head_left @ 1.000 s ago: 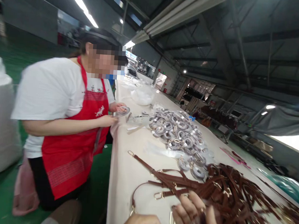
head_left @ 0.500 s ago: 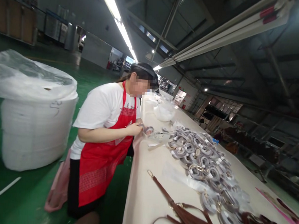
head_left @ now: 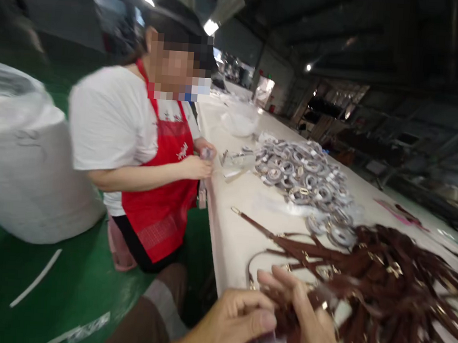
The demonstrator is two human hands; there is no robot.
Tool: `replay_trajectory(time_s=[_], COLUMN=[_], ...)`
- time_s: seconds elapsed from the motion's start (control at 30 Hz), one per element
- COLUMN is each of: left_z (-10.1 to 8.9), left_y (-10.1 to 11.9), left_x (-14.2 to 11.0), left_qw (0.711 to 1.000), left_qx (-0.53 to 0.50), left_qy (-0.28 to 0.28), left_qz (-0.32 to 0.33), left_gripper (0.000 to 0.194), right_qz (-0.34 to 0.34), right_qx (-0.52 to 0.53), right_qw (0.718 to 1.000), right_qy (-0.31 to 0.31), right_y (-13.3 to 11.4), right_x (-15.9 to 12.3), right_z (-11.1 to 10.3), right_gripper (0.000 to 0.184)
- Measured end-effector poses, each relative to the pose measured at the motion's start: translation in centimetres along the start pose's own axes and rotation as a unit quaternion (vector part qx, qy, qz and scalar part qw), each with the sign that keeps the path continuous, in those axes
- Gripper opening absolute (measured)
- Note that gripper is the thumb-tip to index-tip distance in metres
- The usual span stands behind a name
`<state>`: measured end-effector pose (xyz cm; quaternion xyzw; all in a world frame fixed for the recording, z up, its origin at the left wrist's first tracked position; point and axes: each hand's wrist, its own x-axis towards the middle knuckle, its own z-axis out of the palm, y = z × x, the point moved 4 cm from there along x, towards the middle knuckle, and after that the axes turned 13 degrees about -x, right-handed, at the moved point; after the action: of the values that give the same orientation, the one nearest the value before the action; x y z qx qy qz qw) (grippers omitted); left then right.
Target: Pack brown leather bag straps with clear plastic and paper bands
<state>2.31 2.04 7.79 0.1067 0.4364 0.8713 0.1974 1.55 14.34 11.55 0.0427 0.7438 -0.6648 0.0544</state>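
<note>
Both my hands show at the bottom edge, over the near end of a long white table (head_left: 240, 230). My left hand (head_left: 234, 323) is curled, thumb pressed to forefinger, pinching the end of a brown leather strap (head_left: 306, 294). My right hand (head_left: 306, 323) is just to its right, fingers together around the same strap, and it is blurred. A big tangled heap of brown straps with gold clasps (head_left: 394, 277) lies right of my hands. One strap (head_left: 264, 229) stretches away toward the left table edge.
A co-worker in a white shirt and red apron (head_left: 161, 187) stands at the table's left side, handling a small item. A pile of rolled grey straps in plastic (head_left: 303, 174) lies mid-table. A large white sack (head_left: 21, 162) stands on the green floor (head_left: 67, 291).
The view swung up and left off my hands, then dropped back. My hands are in view again, closed on a strap. The co-worker stays in the same spot.
</note>
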Motion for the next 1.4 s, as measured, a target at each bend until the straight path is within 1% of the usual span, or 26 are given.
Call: replay_trajectory(time_s=[0.03, 0.07, 0.17, 0.23, 0.27, 0.33, 0.4, 0.47, 0.57, 0.6, 0.63, 0.7, 0.73, 0.77, 0.8, 0.83, 0.87, 0.93, 0.97, 1.0, 1.1, 1.13, 1.27, 1.33, 1.4], left_z=[-0.1, -0.2, -1.0, -1.6, -2.0, -2.7, -3.4, -3.9, -4.2, -4.3, -4.3, -4.2, -4.2, -4.2, -4.2, -4.2, -4.3, -4.5, -4.6, -4.7, -5.3, -5.4, -5.6, -5.5, -5.3], left_y=[0.1, 0.3, 0.8, 1.0, 1.1, 1.3, 1.5, 1.7, 1.6, 1.6, 1.5, 1.3, 1.2, 1.0, 0.8, 0.7, 0.5, 0.3, 0.3, 0.2, 0.3, 0.3, 0.2, 0.1, -0.1], left_x=[0.0, 0.0, -0.3, -0.5, -0.6, -0.6, -0.6, -0.6, -0.9, -0.9, -1.0, -1.1, -1.0, -1.0, -1.0, -0.9, -0.8, -0.7, -0.6, -0.6, -0.5, -0.5, -0.4, -0.3, -0.3], left_qw=[1.0, 0.999, 0.997, 0.997, 0.997, 0.996, 0.995, 0.992, 0.986, 0.985, 0.985, 0.987, 0.988, 0.989, 0.989, 0.989, 0.988, 0.988, 0.988, 0.987, 0.983, 0.981, 0.976, 0.974, 0.975], left_qx=[-0.007, -0.017, -0.021, -0.001, 0.014, 0.059, 0.098, 0.127, 0.16, 0.164, 0.162, 0.149, 0.141, 0.136, 0.133, 0.133, 0.133, 0.138, 0.142, 0.147, 0.177, 0.189, 0.214, 0.221, 0.216], left_qy=[-0.026, -0.036, -0.045, -0.045, -0.043, -0.03, -0.013, -0.001, 0.007, 0.008, 0.007, 0.001, 0.001, 0.001, 0.002, 0.006, 0.008, 0.005, 0.004, 0.003, 0.007, 0.007, -0.008, -0.009, -0.012], left_qz=[-0.012, -0.024, -0.056, -0.067, -0.066, -0.051, -0.033, -0.028, -0.043, -0.048, -0.052, -0.056, -0.058, -0.061, -0.066, -0.07, -0.072, -0.07, -0.066, -0.062, -0.048, -0.045, -0.038, -0.04, -0.049], left_gripper=[0.055, 0.053, 0.054, 0.051, 0.044, 0.028, 0.019, 0.017, 0.02, 0.02, 0.019, 0.018, 0.019, 0.02, 0.022, 0.022, 0.022, 0.022, 0.023, 0.023, 0.025, 0.025, 0.025, 0.026, 0.025], right_qz=[0.015, 0.018, 0.006, -0.012, -0.024, -0.063, -0.117, -0.161, -0.198, -0.208, -0.217, -0.225, -0.226, -0.226, -0.22, -0.206, -0.185, -0.135, -0.115, -0.104, -0.102, -0.106, -0.128, -0.124, -0.115], right_qx=[0.014, 0.025, 0.035, 0.027, 0.009, -0.072, -0.184, -0.267, -0.318, -0.326, -0.334, -0.345, -0.343, -0.333, -0.316, -0.293, -0.265, -0.214, -0.195, -0.179, -0.141, -0.124, -0.059, -0.047, -0.063], right_qw=[1.0, 0.999, 0.999, 0.999, 1.0, 0.995, 0.975, 0.945, 0.906, 0.898, 0.894, 0.898, 0.902, 0.904, 0.908, 0.916, 0.928, 0.957, 0.966, 0.97, 0.961, 0.958, 0.951, 0.947, 0.952], right_qy=[0.013, 0.013, -0.005, -0.014, -0.015, 0.001, 0.042, 0.099, 0.196, 0.211, 0.205, 0.152, 0.137, 0.143, 0.164, 0.181, 0.183, 0.14, 0.124, 0.129, 0.216, 0.234, 0.275, 0.293, 0.275], right_y=[0.2, 0.3, 0.1, -0.3, -0.5, -1.0, -1.6, -2.1, -2.7, -2.8, -2.7, -2.5, -2.4, -2.5, -2.5, -2.6, -2.6, -2.4, -2.3, -2.2, -1.7, -1.5, -1.2, -1.3, -1.4], right_x=[0.1, 0.3, 0.9, 0.9, 0.9, 0.7, 0.6, 0.4, 0.1, 0.0, -0.1, 0.0, 0.0, 0.0, -0.1, -0.2, -0.2, -0.1, -0.1, -0.2, -0.6, -0.7, -1.1, -1.3, -1.4], right_z=[-0.1, 0.0, 0.3, 0.4, 0.3, -0.2, -1.0, -1.8, -2.7, -2.7, -2.4, -1.4, -1.0, -0.8, -0.9, -1.0, -1.1, -1.1, -1.2, -1.4, -2.5, -2.8, -3.6, -3.9, -3.6], right_gripper=[0.057, 0.058, 0.055, 0.053, 0.052, 0.049, 0.045, 0.045, 0.044, 0.043, 0.043, 0.042, 0.042, 0.043, 0.043, 0.045, 0.047, 0.051, 0.052, 0.052, 0.051, 0.051, 0.048, 0.047, 0.046])
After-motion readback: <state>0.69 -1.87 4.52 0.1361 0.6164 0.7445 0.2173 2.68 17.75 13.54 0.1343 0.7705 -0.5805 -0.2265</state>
